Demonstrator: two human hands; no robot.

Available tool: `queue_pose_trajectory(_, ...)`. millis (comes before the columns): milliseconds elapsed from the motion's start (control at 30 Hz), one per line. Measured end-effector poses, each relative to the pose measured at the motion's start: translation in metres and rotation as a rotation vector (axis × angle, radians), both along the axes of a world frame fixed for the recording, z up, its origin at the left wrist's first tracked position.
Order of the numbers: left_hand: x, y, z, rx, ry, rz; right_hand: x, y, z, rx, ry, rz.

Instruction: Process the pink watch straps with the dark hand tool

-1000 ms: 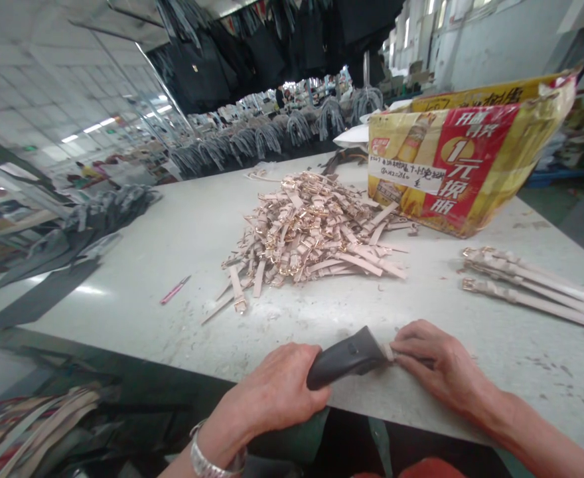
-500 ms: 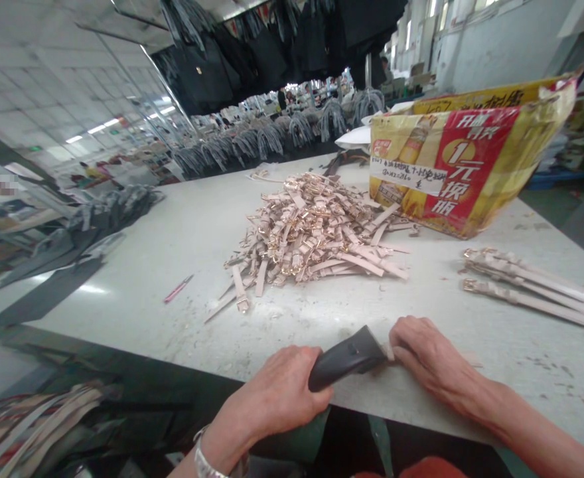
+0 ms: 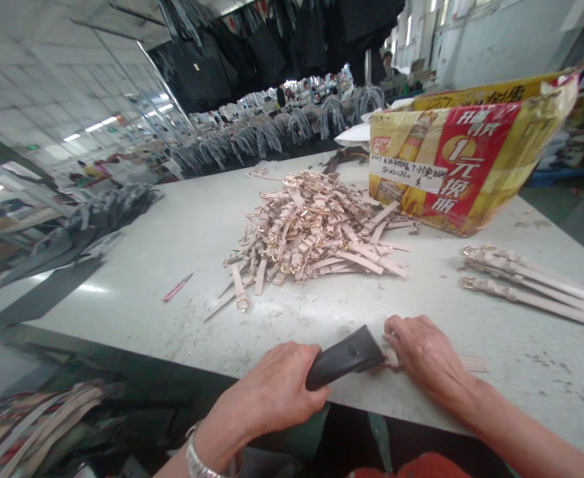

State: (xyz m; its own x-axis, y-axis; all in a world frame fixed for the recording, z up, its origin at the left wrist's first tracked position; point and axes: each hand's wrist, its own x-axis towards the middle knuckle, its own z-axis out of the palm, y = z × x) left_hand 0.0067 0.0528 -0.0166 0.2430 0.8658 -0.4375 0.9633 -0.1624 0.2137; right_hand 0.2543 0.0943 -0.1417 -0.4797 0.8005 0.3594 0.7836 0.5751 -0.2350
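Note:
My left hand [image 3: 292, 378] is wrapped round a black handheld tool [image 3: 346, 358], smooth and wider at its right end; I cannot make out its exact kind. Just right of that end, my right hand [image 3: 424, 348] has its fingers bent round a beige strap [image 3: 474, 364]. The strap's tail sticks out beyond the hand to the right, and its near end lies close to the tool's wide end. Whether the two touch cannot be seen. Beyond both hands lies a heap of beige buckle straps [image 3: 312, 226] with gold-coloured buckles.
Several buckle straps [image 3: 525, 282] lie side by side at the right. Behind them stands a yellow and red carton [image 3: 471, 159]. A thin pink-handled tool [image 3: 177, 288] rests left on the white table [image 3: 137, 299]. Grey material [image 3: 97, 219] lies at the far left; black bags [image 3: 272, 60] hang overhead.
My right hand has shifted slightly left and its fingers have lifted a little, showing more of the strap's tail. My left hand and the black tool have barely moved.

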Motion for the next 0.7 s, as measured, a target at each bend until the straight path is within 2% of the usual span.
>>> queue_pose_trajectory(233, 0.001, -0.005, 0.002, -0.006, 0.018, -0.020, -0.003, 0.002, -0.002, -0.025, -0.042, -0.031)
queue_pose_trajectory(333, 0.000, -0.010, 0.004, -0.031, 0.026, -0.019, -0.001, 0.001, 0.004, -0.126, 0.006, -0.019)
queue_pose_trajectory(400, 0.000, -0.012, 0.003, -0.046, 0.021, -0.002, 0.002, 0.000, 0.013, -0.243, 0.111, 0.009)
queue_pose_trajectory(533, -0.002, -0.012, -0.002, -0.030, -0.007, 0.055, 0.008, 0.002, 0.029, -0.444, 0.283, 0.175)
queue_pose_trajectory(600, -0.002, -0.012, -0.004, -0.015, -0.017, 0.065, 0.008, 0.004, 0.032, -0.474, 0.288, 0.196)
queue_pose_trajectory(700, -0.002, -0.013, -0.005, -0.015, -0.029, 0.055, 0.004, 0.005, 0.031, -0.472, 0.258, 0.134)
